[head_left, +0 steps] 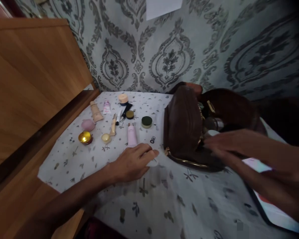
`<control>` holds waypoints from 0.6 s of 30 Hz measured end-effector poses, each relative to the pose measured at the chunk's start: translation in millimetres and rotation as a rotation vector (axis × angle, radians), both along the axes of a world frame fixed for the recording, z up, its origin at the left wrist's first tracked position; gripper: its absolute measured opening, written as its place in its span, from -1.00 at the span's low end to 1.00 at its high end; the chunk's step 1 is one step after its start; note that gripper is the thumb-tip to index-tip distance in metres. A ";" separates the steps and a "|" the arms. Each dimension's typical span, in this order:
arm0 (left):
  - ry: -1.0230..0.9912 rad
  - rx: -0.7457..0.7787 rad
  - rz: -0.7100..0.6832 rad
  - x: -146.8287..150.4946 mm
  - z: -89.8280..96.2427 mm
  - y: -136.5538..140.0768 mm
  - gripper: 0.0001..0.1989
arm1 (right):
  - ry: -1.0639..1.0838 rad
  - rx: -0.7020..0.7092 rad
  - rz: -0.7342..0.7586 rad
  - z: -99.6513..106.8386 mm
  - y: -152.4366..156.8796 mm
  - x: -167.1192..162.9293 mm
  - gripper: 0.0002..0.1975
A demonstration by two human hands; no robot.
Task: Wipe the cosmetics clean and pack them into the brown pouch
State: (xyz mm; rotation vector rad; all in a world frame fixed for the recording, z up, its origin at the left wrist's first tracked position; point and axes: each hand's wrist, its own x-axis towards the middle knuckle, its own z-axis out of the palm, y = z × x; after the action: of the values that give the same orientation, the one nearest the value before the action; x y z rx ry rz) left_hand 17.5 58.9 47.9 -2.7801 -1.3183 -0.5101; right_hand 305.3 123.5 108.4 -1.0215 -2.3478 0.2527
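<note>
My left hand (134,161) rests low over the printed cloth, its fingers curled on a small pale round item (153,162), mostly hidden. My right hand (241,146), smeared by motion, reaches into the open brown bag (183,122) from the right. Its fingertips are together beside a white-topped item (212,132) in the bag's mouth; whether they grip it is unclear. Just beyond my left hand lies a pink tube (132,135). A dark green-lidded jar (147,121) stands between that tube and the bag.
Several cosmetics stand to the left, among them a beige tube (96,112), a pink sponge (88,124), a gold-coloured open tin (85,137) and a peach-lidded jar (123,99). A lit-screen device (276,207) lies at right. A wooden panel (35,69) borders the left side.
</note>
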 end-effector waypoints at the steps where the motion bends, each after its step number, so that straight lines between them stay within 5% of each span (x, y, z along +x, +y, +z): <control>1: 0.005 0.003 0.019 -5.0 -1.6 -4.7 -0.60 | 0.089 -0.027 0.068 -3.2 -9.6 -6.3 -0.85; 9: -0.107 -0.051 0.208 -40.0 -11.1 -28.6 -0.58 | 0.049 -0.463 0.412 -35.4 -52.1 -68.5 -0.66; 18: -0.252 -0.049 0.413 -65.8 -16.2 -14.5 -0.64 | 0.179 -0.751 0.387 -61.3 -49.8 -120.8 -0.71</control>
State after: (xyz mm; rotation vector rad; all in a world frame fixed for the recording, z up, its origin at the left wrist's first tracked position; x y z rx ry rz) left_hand -48.3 44.3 31.7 -2.4297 -1.9148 -0.8248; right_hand 184.5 73.7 47.1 -0.7815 -2.2916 1.3889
